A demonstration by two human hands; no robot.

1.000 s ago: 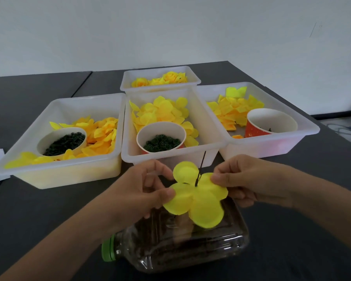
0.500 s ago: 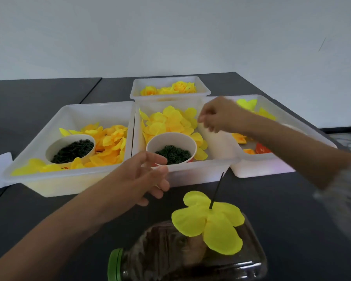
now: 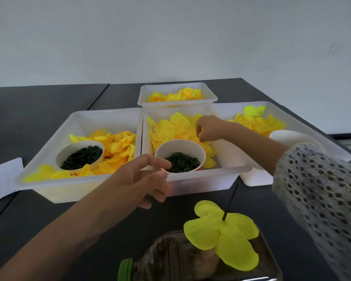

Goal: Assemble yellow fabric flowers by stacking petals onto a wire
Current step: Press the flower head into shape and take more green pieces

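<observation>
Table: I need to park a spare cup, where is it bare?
Bare table lies in front of the left tray, and behind it too. Crowded: the trays, and the bottle with the flower.

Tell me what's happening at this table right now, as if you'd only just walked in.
A person is building a yellow fabric flower. One yellow petal layer already sits threaded on the black wire, which stands up from a bottle lying on its side. The right hand reaches into the middle tray, fingers curled down onto the loose yellow petals; whether it has one yet is unclear. The left hand hovers open near the paper cup of dark green pieces, holding nothing.
</observation>
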